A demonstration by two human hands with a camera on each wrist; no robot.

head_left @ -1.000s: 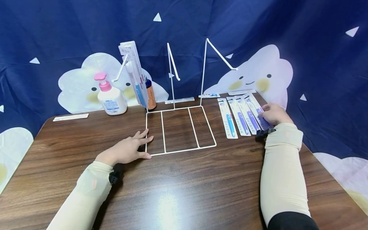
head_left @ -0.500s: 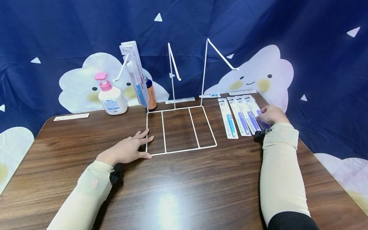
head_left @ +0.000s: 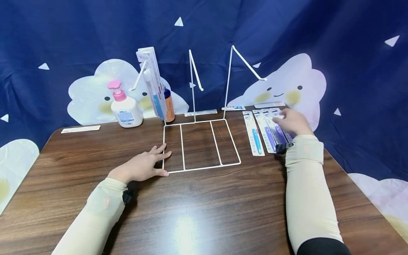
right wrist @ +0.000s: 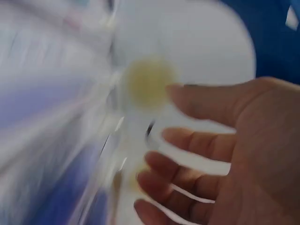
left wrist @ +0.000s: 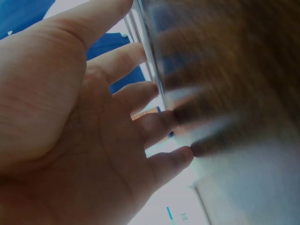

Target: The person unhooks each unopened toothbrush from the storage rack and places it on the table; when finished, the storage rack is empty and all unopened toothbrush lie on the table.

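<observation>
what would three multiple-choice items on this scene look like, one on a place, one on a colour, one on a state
1. Where does the left hand rest?
A. on the pump bottle
B. on the table by the near left corner of the white wire rack
C. on the toothbrush packs

2. What colour is the pump on the lotion bottle?
A. pink
B. green
C. black

3. How are the fingers of the right hand?
A. clenched in a fist
B. wrapped round the rack's upright
C. loosely spread, gripping nothing

Key:
1 B, the head view shows the palm flat on the table with fingertips at the white wire rack corner.
2 A, the pump head is pink above a white body.
3 C, the right wrist view shows parted fingers with nothing held, above the toothbrush packs lying flat.
</observation>
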